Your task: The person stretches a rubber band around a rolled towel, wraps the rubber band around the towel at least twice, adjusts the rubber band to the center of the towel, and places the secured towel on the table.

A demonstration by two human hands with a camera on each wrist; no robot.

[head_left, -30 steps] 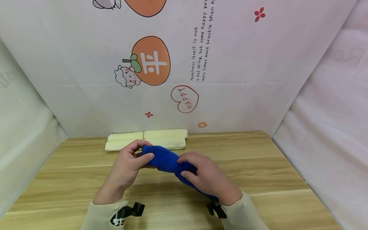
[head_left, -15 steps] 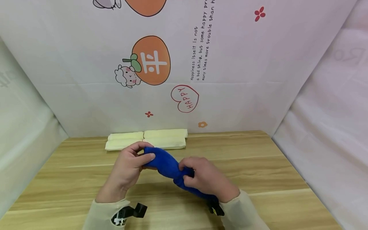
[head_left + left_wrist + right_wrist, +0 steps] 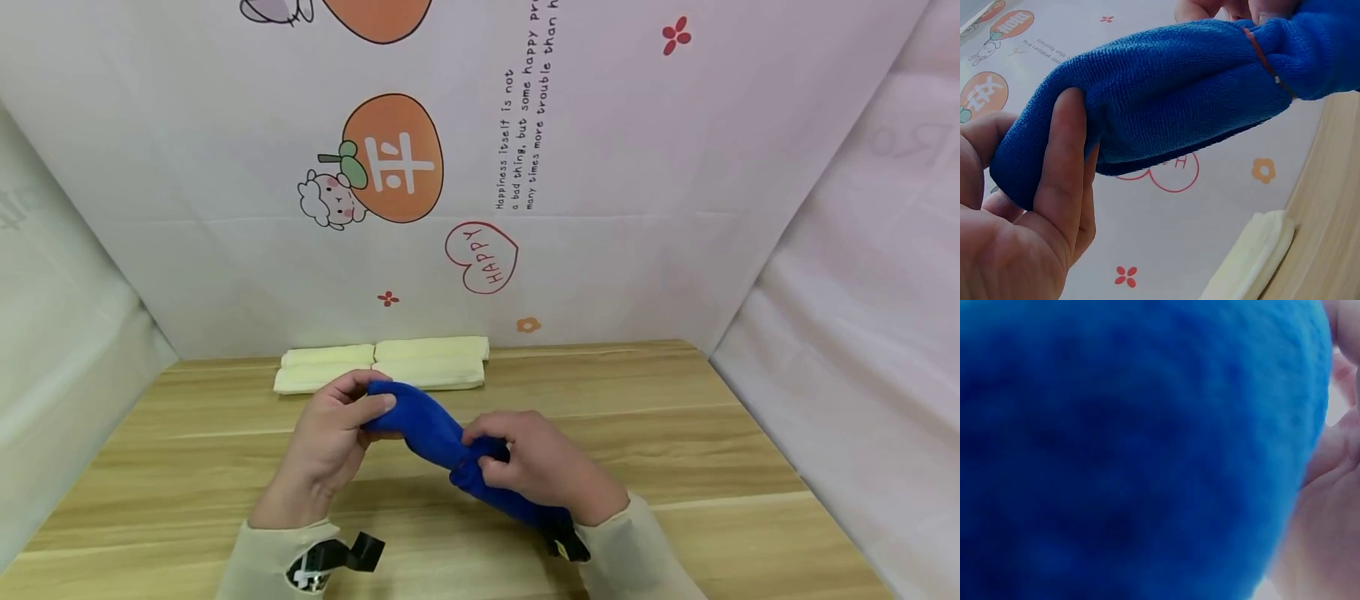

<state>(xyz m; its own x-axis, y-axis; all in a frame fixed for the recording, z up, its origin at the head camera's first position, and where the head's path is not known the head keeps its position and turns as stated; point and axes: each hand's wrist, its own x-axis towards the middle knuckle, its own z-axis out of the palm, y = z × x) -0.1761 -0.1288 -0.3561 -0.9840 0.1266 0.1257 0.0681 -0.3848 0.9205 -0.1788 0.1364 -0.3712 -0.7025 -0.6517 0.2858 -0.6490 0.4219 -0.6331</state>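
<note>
A blue terry towel [image 3: 423, 421], bunched into a long roll, hangs in the air between both hands. Its narrow waist is circled by a thin reddish band [image 3: 1263, 56]. My left hand [image 3: 330, 442] pinches the far-left end, thumb on the near face and fingers behind. Close to the banded waist, my right hand [image 3: 536, 458] grips the towel between thumb and forefinger. The rest of the roll slopes down under that hand toward the right wrist. In the right wrist view the blue cloth fills most of the picture, leaving only part of the right hand [image 3: 1329, 512] showing.
Pale yellow folded cloths [image 3: 431, 373] lie side by side along the back edge of the wooden table [image 3: 675, 442]. Behind it rises a white printed backdrop [image 3: 600, 208], with white curtains on both sides. Black wrist mounts [image 3: 341, 554] sit at the sleeves.
The towel slopes more steeply than a second ago, its middle sitting slightly lower. My right thumb and forefinger have drawn in at the waist; the left hand has shifted only a little.
</note>
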